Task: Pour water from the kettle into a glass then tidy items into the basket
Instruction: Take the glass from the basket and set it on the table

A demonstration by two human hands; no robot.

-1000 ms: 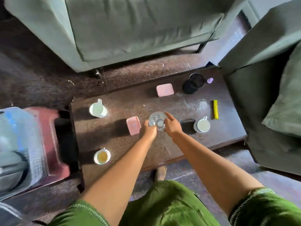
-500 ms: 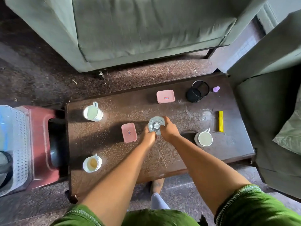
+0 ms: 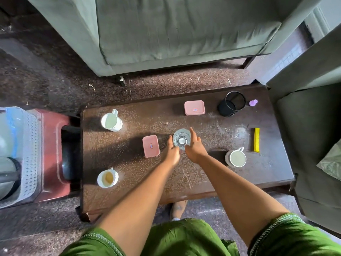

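A clear glass (image 3: 181, 139) stands upright in the middle of the dark wooden table (image 3: 129, 163). My left hand (image 3: 172, 153) holds its left side and my right hand (image 3: 195, 148) wraps its right side, index finger reaching along the far rim. At the far left a white perforated basket (image 3: 30, 154) sits on a red stool (image 3: 51, 154). A dark kettle (image 3: 8, 174) shows partly inside the basket, cut off by the frame edge.
On the table are three white mugs (image 3: 111, 121) (image 3: 108, 177) (image 3: 237, 158), two pink lidded boxes (image 3: 151, 145) (image 3: 194, 107), a black mesh cup (image 3: 232, 103), a small purple item (image 3: 253, 102) and a yellow bar (image 3: 256, 139). Green sofas (image 3: 175, 30) border the far and right sides.
Both hands have stayed on the glass in the same spot. My head has shifted, so the table sits lower and more centred in view.
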